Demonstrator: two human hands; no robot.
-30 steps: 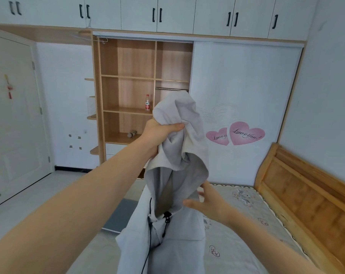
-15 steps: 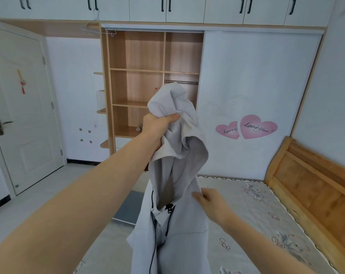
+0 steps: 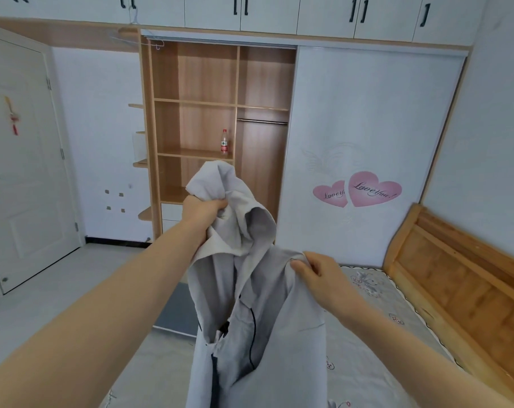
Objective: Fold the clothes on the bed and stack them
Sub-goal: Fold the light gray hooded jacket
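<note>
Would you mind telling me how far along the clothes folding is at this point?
Nothing looks done: no folded stack shows on the bed. In hand is one grey hooded jacket, held up unfolded; the left hand grips its hood and the right hand pinches a shoulder. Left to do: lay it flat, fold it and start the stack. Whether other clothes are waiting is out of view.

The left hand [image 3: 201, 209] grips the bunched hood of a grey hoodie [image 3: 258, 334] held up over the bed [image 3: 376, 325], the right hand [image 3: 317, 275] pinches its shoulder, and behind stand an open wardrobe [image 3: 196, 128] with 1 bottle [image 3: 224, 141] and a door [image 3: 23, 160].
</note>
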